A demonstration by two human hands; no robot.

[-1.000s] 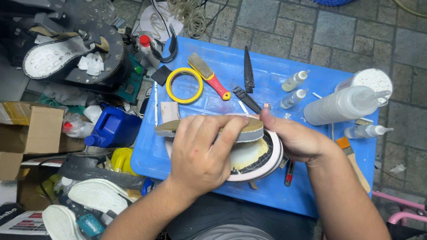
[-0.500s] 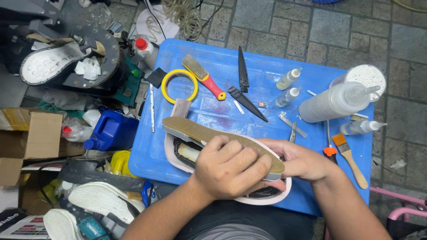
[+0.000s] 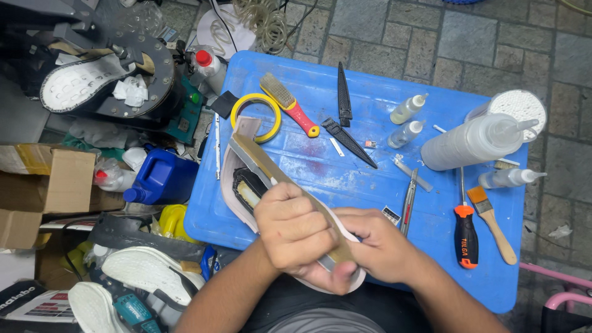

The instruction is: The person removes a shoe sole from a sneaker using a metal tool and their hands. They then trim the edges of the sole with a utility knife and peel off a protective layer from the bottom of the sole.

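Shoe [image 3: 246, 185], pale and lying sole-up at the near left edge of the blue table [image 3: 382, 105], has a tan insole strip [image 3: 271, 172] pressed along it (heel end looks seated, toe end unpressed), left hand [image 3: 296, 231] fist-clamped on the strip, right hand [image 3: 379, 243] gripping the shoe's heel.

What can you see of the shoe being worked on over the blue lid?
The shoe lies on its side over the blue lid, pale pinkish-white with a tan sole edge running diagonally from upper left to lower right. Its dark opening shows a light insole. The left hand grips its middle; the right hand holds its lower end.
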